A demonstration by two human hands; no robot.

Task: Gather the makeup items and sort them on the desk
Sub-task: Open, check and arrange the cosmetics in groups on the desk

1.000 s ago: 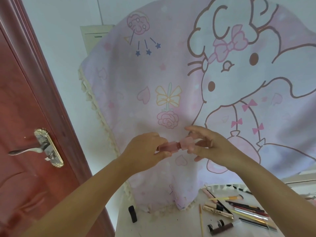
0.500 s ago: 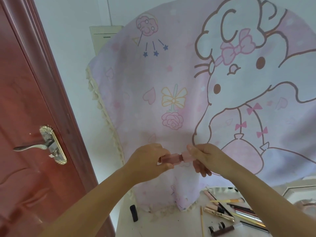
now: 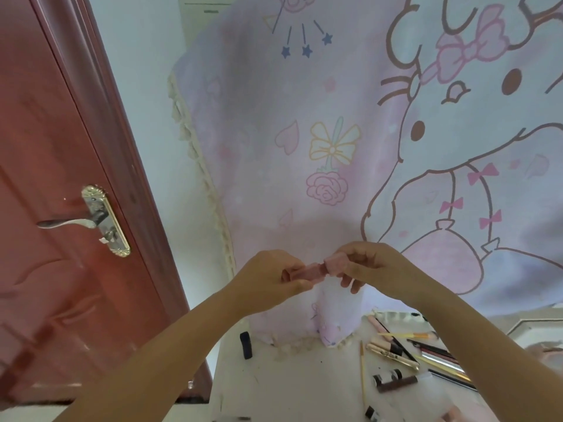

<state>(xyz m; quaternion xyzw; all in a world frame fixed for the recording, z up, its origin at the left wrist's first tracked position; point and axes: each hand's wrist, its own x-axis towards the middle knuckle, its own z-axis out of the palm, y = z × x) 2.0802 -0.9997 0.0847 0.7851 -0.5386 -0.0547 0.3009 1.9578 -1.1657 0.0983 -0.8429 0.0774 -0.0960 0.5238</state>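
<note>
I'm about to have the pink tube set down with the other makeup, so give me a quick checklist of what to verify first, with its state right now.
1. Left hand grips the pink tube: ok.
2. Right hand holds the tube's cap end: ok.
3. Cap fully seated on the tube: cannot tell; a seam shows between the two parts.
4. Bare spot on the desk for setting it down: ok, left of the thin brush.
5. Other makeup gathered: the pencils and tubes lie grouped at right; the black item sits apart: not ok.
</note>
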